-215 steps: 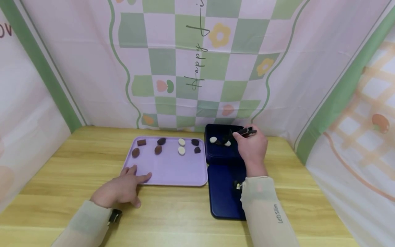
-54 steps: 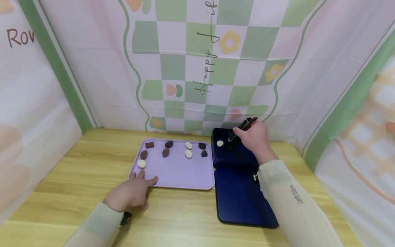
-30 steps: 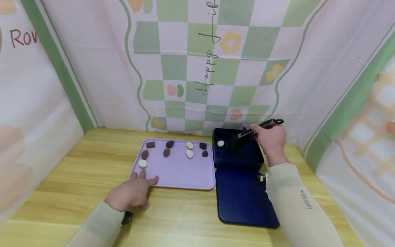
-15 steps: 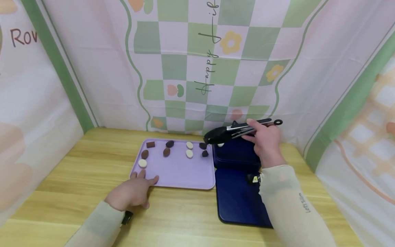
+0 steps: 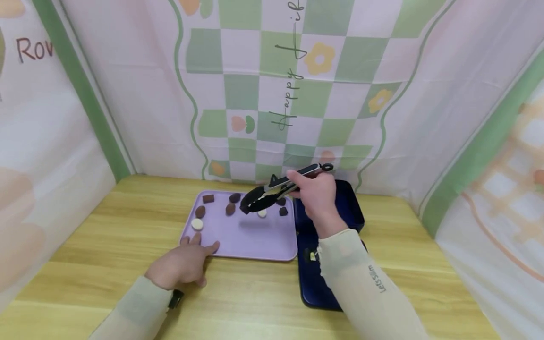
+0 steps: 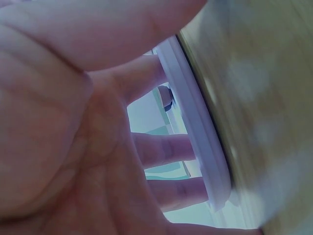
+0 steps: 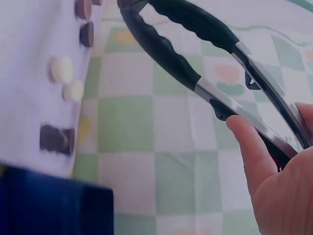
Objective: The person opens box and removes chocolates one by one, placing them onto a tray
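Note:
My right hand (image 5: 318, 200) grips black-and-silver tongs (image 5: 256, 194) above the lilac tray (image 5: 255, 243). In the right wrist view the tong tips close on a small dark brown piece (image 7: 131, 4), partly cut off by the frame edge. My left hand (image 5: 180, 264) rests spread on the tray's near left rim, fingers over the edge. Chocolate-like pieces lie on the tray: a brown block (image 5: 208, 199), a brown oval (image 5: 200, 212) and a white oval (image 5: 197, 224) at left, a dark oval (image 5: 235, 198) above another brown oval (image 5: 230, 209). The tongs partly cover the white pair.
A navy box (image 5: 352, 208) stands right of the tray, partly hidden by my right hand. Its matching navy lid (image 5: 316, 290) lies in front, under my forearm. A dark lump (image 5: 283, 211) lies near the tray's right edge. A printed cloth (image 5: 246, 89) hangs behind the table.
A white oval has come onto the tray's left side since the earliest frame. The right hand has lifted the tongs from the box and moved them left over the tray. The left hand stays.

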The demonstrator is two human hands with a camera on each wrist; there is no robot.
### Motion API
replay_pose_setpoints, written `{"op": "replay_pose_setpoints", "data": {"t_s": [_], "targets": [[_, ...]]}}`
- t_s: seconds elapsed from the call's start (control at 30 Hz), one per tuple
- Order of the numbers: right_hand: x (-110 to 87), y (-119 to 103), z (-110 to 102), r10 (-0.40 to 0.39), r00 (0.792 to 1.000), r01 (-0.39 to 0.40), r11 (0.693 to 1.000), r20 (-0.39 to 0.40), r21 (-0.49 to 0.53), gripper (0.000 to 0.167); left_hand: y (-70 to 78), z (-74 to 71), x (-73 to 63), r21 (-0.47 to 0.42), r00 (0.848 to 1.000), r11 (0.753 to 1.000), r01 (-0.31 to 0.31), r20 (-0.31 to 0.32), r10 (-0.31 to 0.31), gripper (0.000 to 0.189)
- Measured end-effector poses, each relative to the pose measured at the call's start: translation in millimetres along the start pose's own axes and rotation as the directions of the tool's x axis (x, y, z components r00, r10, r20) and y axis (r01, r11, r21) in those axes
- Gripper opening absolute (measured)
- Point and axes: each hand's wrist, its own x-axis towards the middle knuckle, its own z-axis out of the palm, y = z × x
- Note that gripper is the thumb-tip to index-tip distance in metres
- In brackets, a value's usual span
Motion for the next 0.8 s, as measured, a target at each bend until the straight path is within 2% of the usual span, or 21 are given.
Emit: {"op": "replay_pose_setpoints", "data": {"t_s": [0.17, 0.27, 0.43, 0.63, 0.8], "targets": [[-6.8, 13, 22, -0.033, 0.999, 0.033, 0.994, -0.005, -0.105, 0.035, 0.1, 0.2, -0.2, 0.003, 1.0, 1.0, -0.017, -0.017, 0.017, 0.092], [-9.4, 22, 32, -0.037, 0.999, 0.036, 0.98, -0.002, -0.197, 0.034, -0.7, 0.5, -0.2, 0.006, 1.0, 1.0, -0.016, -0.02, 0.016, 0.093], [-13.6, 32, 43, -0.062, 0.998, 0.061, 0.956, 0.005, -0.287, 0.033, -0.2, 0.3, 0.5, 0.017, 1.0, 1.0, -0.019, -0.021, 0.019, 0.093], [-19.2, 35, 48, -0.098, 0.995, 0.098, 0.948, 0.017, -0.304, 0.034, -0.1, 0.6, 1.0, 0.016, 1.0, 1.0, -0.015, -0.017, 0.015, 0.093], [-20.1, 35, 49, -0.1, 0.995, 0.099, 0.945, 0.013, -0.311, 0.03, -0.8, 0.7, 0.7, 0.018, 1.0, 1.0, -0.009, -0.011, 0.009, 0.093]]}}
